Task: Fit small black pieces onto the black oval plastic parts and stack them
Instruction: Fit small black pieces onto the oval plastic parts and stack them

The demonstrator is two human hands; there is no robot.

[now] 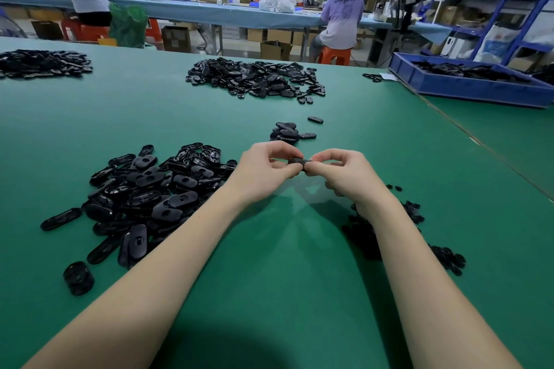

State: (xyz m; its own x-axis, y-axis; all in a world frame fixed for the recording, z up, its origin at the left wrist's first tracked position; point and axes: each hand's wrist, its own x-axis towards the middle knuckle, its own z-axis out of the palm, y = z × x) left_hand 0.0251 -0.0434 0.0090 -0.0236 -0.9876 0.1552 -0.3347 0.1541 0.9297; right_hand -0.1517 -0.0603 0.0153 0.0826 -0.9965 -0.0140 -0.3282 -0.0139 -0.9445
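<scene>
Both hands meet above the green table (pixel 269 249) and hold one black oval part (pixel 297 162) between them. My left hand (pixel 263 168) pinches its left end, my right hand (pixel 344 172) pinches its right end. Whether a small piece sits on it is hidden by the fingers. A big loose heap of black oval parts (pixel 150 198) lies to the left of my left forearm. Small black pieces (pixel 446 257) are scattered under and beside my right forearm. A small stack of oval parts (pixel 284 133) lies just beyond the hands.
A second heap of oval parts (pixel 257 79) lies further back, a third (pixel 42 63) at the far left. A short stack of black parts (pixel 78 278) stands near the left front. A blue bin (pixel 467 85) of parts sits at the right. People sit at a far bench.
</scene>
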